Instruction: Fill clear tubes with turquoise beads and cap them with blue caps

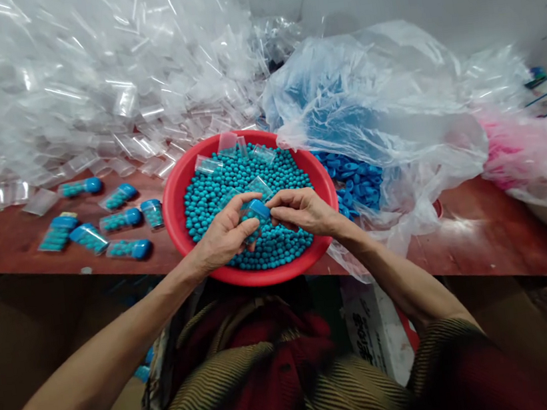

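Note:
Over a red basin (176, 228) full of small blue balls (279, 251), my left hand (227, 238) is closed around a small clear plastic bottle (251, 228) with a blue cap (258, 210). The bottle is tilted, its cap towards my right hand (302, 211). My right thumb and fingers are pinched together at the cap's edge; how firmly they grip it is hard to see. Several empty clear tubes (208, 164) lie on the balls near the basin's back rim.
Left of the basin, several blue-capped bottles of balls (121, 219) lie on the red-brown table (453, 235). Behind them rises a large heap of clear tubes (87, 88). To the right are blue caps (356, 181) under a plastic bag (370, 98), and a bag of pink pieces (523, 148).

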`<state>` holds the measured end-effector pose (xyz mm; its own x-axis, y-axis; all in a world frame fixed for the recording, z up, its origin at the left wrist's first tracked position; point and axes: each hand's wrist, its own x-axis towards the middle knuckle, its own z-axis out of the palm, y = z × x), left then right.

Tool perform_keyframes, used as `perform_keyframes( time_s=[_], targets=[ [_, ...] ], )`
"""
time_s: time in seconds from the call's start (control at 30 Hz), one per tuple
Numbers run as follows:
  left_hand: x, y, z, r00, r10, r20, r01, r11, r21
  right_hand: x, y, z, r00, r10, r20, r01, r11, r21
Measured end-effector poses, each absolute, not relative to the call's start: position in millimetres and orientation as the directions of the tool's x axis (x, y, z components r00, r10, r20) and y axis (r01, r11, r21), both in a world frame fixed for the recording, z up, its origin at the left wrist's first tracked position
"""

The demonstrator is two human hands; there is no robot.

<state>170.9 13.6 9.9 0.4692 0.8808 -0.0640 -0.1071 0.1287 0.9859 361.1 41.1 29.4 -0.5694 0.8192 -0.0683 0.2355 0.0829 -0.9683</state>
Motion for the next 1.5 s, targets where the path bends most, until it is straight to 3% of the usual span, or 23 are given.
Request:
perform_keyframes(
  time_s=[0.13, 0.3, 0.57, 0.7, 0.87, 1.07, 1.3, 1.5],
  targets=[
    [171.9, 14.0, 10.3, 0.456, 0.888, -0.058, -0.106, 0.119, 0.987, 361.5, 40.0, 36.3, -0.593, 0.805, -0.024, 0.306, 0.198, -0.931],
    [172.5, 14.5, 11.9, 0.347, 0.934, -0.087, -0.142, 0.143, 0.979, 348.7, 32.0, 29.3, -0.483, 0.856, 0.185, 0.391, 0.4, -0.829],
    [170.6, 15.6, 14.2, 0.371, 0.916, -0.154, -0.136, 0.218, 0.966, 345.9, 31.7, 12.2, -0.383, 0.922, 0.064, 0.281, 0.182, -0.943],
    [169.3, 16.7, 13.2, 0.437, 0.881, -0.182, -0.124, 0.259, 0.958, 347.5, 29.6, 13.6, -0.442, 0.894, -0.071, 0.189, 0.015, -0.982],
    [171.4, 16.4, 15.9, 0.372, 0.913, -0.169, -0.178, 0.249, 0.952, 340.2, 23.1, 14.7, -0.266, 0.953, 0.145, 0.335, 0.233, -0.913],
    [170.3, 15.5, 15.1, 0.361, 0.918, -0.165, -0.159, 0.235, 0.959, 338.8, 29.6, 10.0, -0.377, 0.925, -0.047, 0.176, 0.022, -0.984],
    [170.7, 15.8, 8.9, 0.229, 0.962, -0.146, -0.095, 0.171, 0.981, 335.0, 29.2, 2.8, -0.394, 0.906, 0.153, 0.305, 0.285, -0.909],
    [170.3, 14.6, 12.4, 0.307, 0.945, -0.115, -0.06, 0.14, 0.988, 356.9, 35.3, 19.4, -0.49, 0.87, -0.051, 0.156, 0.03, -0.987]
  ],
)
